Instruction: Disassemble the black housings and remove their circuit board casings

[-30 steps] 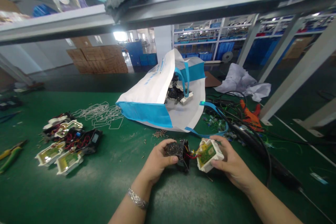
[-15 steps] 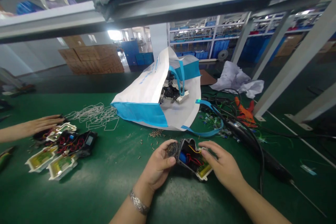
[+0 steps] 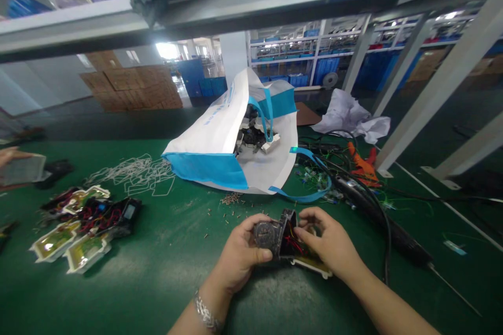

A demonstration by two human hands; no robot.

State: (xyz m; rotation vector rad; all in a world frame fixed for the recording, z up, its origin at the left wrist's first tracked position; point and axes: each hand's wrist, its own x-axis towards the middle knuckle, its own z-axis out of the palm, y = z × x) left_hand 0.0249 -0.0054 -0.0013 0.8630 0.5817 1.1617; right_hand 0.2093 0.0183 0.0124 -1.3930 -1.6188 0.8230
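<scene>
My left hand (image 3: 245, 251) is closed around a black plastic housing (image 3: 282, 235) with a round dial on its face, tilted above the table. Red and yellow wires (image 3: 293, 241) show in its open side. Below the opening hangs a white-rimmed tray with a yellowish filling (image 3: 312, 264), partly behind my right hand. My right hand (image 3: 330, 243) has its thumb and fingers curled together at the wires by the opening; what lies between the fingertips is hidden.
More opened housings (image 3: 88, 220) lie left, near a tangle of white wire (image 3: 137, 170). A white-blue bag (image 3: 204, 167) holds black and white parts. Small screws (image 3: 231, 198) lie before it. Right are a black electric screwdriver (image 3: 387, 225), an orange clamp (image 3: 363, 165) and another person's hand (image 3: 10, 156) far left.
My hands have turned the housing so its dial faces me more, and the white-rimmed tray tips lower right. The other person's hand has moved left and now holds a grey flat rectangular thing.
</scene>
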